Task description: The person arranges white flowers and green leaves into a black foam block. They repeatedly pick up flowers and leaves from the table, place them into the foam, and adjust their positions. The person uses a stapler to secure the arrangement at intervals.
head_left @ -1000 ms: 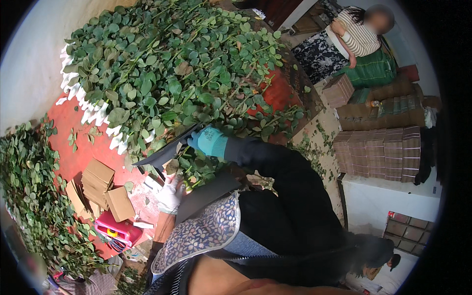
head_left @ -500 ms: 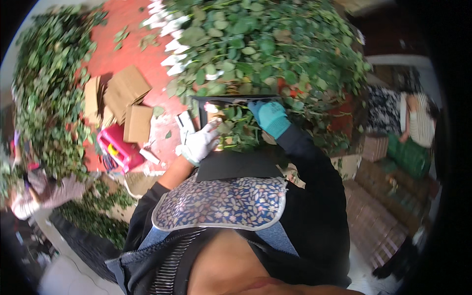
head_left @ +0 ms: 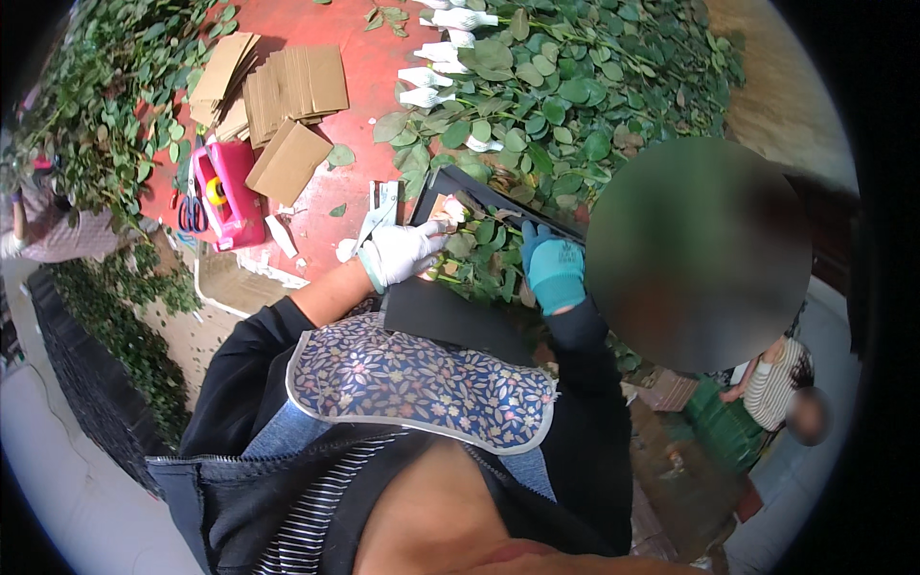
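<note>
My left hand (head_left: 401,255), in a white glove, curls its fingers beside a few pale pink rose heads (head_left: 456,207) at the left end of a black holder (head_left: 443,182). Leafy green rose stems (head_left: 487,261) lie inside it, partly under my hands. My right hand (head_left: 554,268), in a teal glove, rests at the holder's far right edge, with its fingers stretched over the leaves. Toward me, a black flap (head_left: 458,318) lies against my floral apron (head_left: 422,379). The undersides of both hands are hidden.
Many leafy rose stems (head_left: 594,86) with white-netted heads (head_left: 426,86) cover the far red table. Folded cardboard pieces (head_left: 292,81), a pink container (head_left: 240,196), scissors (head_left: 192,211) and a white-and-grey tool (head_left: 380,209) lie left. A blurred patch covers the right side.
The view has turned, so the table and holder now appear slanted. My left hand stays by the rose heads. My right hand remains at the holder's right end.
</note>
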A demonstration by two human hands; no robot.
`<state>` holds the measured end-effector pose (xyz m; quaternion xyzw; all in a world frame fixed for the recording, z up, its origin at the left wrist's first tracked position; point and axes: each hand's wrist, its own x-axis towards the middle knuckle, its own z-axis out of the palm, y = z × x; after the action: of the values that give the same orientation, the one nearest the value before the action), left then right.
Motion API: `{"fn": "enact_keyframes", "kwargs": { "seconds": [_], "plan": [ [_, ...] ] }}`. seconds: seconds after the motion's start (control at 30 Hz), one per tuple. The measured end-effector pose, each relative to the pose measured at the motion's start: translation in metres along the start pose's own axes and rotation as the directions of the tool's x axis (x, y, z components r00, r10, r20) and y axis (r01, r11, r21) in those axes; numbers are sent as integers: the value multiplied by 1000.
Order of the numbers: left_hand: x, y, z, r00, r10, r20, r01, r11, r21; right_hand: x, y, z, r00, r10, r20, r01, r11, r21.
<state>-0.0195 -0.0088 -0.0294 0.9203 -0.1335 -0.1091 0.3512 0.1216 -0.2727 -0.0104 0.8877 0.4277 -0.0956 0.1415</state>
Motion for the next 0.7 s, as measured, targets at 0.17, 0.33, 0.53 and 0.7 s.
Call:
{"fn": "enact_keyframes", "kwargs": {
  "seconds": [0.17, 0.33, 0.53, 0.7],
  "plan": [
    [-2, -3, 3, 999, -28, -32, 26, 998, -64, 16, -49, -95, 969, -127, 213, 72, 965, 251],
    [-3, -7, 11, 998, -53, 15, 53, 998, -39, 42, -67, -5, 992, -73, -100, 91, 977, 192],
    [-6, -9, 12, 1000, -12, -23, 9, 993, -118, 60, -65, 9, 976, -75, -203, 137, 941, 308],
    [-5, -9, 9, 999, -30, 21, 33, 991, -131, 62, -71, -1, 996, -82, 32, 66, 936, 345]
  ]
}}
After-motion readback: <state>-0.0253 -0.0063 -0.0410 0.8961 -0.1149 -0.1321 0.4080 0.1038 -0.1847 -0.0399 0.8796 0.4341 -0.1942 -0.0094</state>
